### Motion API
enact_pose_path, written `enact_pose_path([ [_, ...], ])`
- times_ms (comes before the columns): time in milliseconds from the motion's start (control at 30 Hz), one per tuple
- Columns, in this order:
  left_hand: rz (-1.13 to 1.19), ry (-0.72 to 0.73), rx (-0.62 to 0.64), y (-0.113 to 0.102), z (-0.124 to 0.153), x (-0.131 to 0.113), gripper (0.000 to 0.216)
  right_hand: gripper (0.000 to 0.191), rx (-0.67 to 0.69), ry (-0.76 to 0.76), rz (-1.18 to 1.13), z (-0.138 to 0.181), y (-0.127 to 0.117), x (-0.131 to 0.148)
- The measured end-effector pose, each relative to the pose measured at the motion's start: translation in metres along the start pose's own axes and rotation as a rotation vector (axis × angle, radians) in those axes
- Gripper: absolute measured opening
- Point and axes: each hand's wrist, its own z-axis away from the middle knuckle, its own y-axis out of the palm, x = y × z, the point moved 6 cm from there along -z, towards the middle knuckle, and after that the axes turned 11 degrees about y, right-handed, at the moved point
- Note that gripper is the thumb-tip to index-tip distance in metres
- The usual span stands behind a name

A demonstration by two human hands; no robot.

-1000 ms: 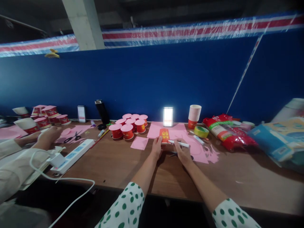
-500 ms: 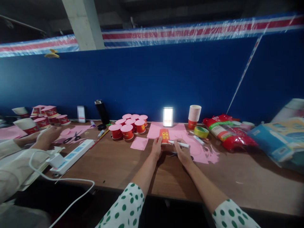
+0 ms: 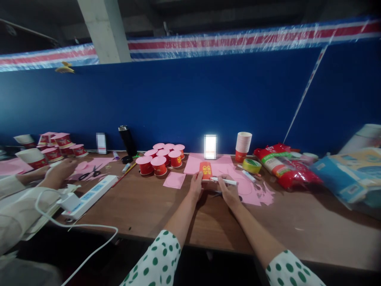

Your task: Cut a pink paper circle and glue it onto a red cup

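My left hand (image 3: 196, 185) is closed on an upside-down red paper cup (image 3: 206, 170) that stands on pink paper (image 3: 208, 163) near the middle of the wooden table (image 3: 143, 206). My right hand (image 3: 228, 190) grips a white pen (image 3: 225, 181), whose tip meets the foot of the cup. Cut pink scraps (image 3: 258, 194) lie just right of my right hand.
Several red cups with pink tops (image 3: 159, 157) stand to the left. A cup stack (image 3: 243, 145), tape roll (image 3: 251, 165), lit phone (image 3: 210, 146), black flask (image 3: 127, 141) and red packets (image 3: 282, 165) line the back. A power strip (image 3: 89, 196), scissors (image 3: 91, 173) and another person's hand (image 3: 58, 171) are left.
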Motion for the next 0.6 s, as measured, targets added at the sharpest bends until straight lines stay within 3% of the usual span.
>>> enact_pose_path([
  [600,0.032,-0.001,0.004,0.0028,0.0016,-0.0036,0.034,0.029,0.000,-0.018,0.011,-0.0007,-0.0006,-0.0016],
])
